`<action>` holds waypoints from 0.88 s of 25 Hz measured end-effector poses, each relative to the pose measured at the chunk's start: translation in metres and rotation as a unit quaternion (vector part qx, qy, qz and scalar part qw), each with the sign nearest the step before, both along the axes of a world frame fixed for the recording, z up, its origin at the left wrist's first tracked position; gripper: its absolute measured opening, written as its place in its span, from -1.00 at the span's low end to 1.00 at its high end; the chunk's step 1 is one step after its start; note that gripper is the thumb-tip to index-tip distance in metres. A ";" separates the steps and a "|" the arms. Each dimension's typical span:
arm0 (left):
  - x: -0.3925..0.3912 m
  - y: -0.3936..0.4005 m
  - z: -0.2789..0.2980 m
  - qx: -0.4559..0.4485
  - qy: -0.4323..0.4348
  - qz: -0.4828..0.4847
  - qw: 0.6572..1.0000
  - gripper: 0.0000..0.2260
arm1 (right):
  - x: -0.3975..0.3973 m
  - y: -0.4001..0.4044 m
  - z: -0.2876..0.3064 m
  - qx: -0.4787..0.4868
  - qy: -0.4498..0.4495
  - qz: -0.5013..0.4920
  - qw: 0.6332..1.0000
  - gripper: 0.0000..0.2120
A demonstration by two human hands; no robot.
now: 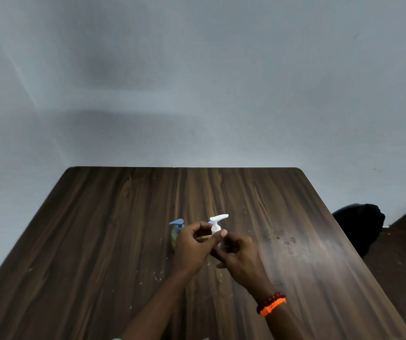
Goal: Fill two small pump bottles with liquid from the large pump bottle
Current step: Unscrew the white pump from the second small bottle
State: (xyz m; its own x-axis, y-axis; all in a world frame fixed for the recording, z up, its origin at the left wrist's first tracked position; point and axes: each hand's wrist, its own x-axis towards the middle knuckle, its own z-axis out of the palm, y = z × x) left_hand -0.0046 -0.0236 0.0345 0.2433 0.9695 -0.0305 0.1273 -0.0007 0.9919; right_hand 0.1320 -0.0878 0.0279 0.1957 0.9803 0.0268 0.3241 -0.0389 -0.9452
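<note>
White pump [217, 221] stands upright above both hands — left hand [193, 244] pinches its neck, right hand [238, 251] curls loosely just beside; grip unclear

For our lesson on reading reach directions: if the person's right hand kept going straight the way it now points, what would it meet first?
Probably the white pump bottle: the right hand points up and left at it, with the left hand already around it. Depth is unclear in this single view, so contact may already exist.

You are wearing dark red bead bracelet [271, 299] and orange woven band [273, 307] on right wrist; forearms showing bare.
</note>
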 end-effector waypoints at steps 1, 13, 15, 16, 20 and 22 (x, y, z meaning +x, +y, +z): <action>-0.003 -0.001 0.003 -0.020 -0.002 -0.031 0.999 -0.78 | 0.000 -0.002 0.005 -0.008 0.004 0.024 1.000 -0.81; -0.006 -0.005 0.014 -0.039 -0.061 -0.027 0.997 -0.75 | 0.000 -0.010 0.014 0.016 0.001 0.023 1.000 -0.81; -0.003 -0.007 0.018 -0.065 -0.067 -0.045 0.995 -0.74 | 0.003 -0.011 0.015 0.010 0.021 0.017 1.000 -0.81; -0.004 -0.008 0.022 -0.085 -0.074 -0.075 0.991 -0.76 | 0.007 -0.012 0.017 -0.002 0.050 0.022 0.998 -0.82; -0.012 -0.009 0.033 -0.158 -0.124 -0.190 0.961 -0.80 | 0.023 -0.017 0.025 -0.061 0.165 0.104 0.979 -0.79; -0.012 -0.007 0.029 -0.145 -0.135 -0.218 0.956 -0.72 | 0.026 -0.018 0.023 -0.069 0.185 0.118 0.973 -0.78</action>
